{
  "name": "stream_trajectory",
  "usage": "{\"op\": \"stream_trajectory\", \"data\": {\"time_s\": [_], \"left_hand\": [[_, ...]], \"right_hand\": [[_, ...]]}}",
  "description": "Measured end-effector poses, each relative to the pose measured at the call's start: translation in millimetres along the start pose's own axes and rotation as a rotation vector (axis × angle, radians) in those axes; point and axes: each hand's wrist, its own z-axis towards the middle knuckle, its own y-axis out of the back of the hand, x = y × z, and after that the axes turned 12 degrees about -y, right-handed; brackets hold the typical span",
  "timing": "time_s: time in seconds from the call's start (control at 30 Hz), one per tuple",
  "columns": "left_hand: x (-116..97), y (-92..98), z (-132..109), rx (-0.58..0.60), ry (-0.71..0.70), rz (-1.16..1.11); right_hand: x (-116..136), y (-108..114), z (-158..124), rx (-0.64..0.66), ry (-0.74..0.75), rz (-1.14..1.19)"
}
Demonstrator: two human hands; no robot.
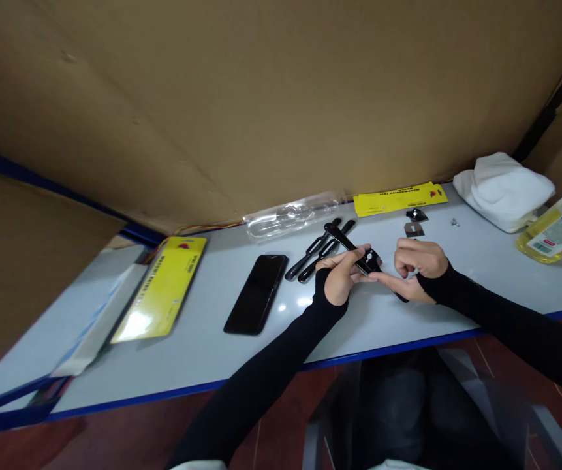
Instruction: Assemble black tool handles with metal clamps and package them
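My left hand (pixel 342 274) grips a black metal spokeshave (pixel 344 241), held tilted above the table with its flat holed middle facing up. Close on its right is my right hand (pixel 418 266). One digit of it stretches out to touch the spokeshave's body, while the other fingers curl in; whether something small is inside them is hidden. The far handle shows only in part under this hand. Beyond my left hand lie two more black spokeshave bodies (pixel 310 253), side by side. Behind my right hand are a metal blade (pixel 414 229), a dark cap piece (pixel 416 215) and a small screw (pixel 455 222).
A black phone (pixel 256 294) lies left of my arm. Yellow cards (pixel 398 200) and a clear plastic blister (pixel 293 215) line the back wall; another yellow card (pixel 163 287) is at left. A white cloth bundle (pixel 503 189) and a bottle of yellow liquid (pixel 557 225) stand right.
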Motion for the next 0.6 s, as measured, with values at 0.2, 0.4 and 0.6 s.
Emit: {"op": "stream_trajectory", "data": {"time_s": [0.2, 0.4, 0.6], "left_hand": [[0.8, -0.8, 0.4, -0.016, 0.004, -0.001], [1.3, -0.7, 1.2, -0.012, 0.001, -0.007], [2.0, -0.3, 1.1, -0.018, 0.001, -0.020]], "right_hand": [[2.0, 2.1, 0.7, -0.002, 0.034, -0.015], [4.1, 0.1, 1.4, -0.020, 0.012, 0.019], [7.1, -1.1, 0.5, -0.029, -0.002, -0.001]]}}
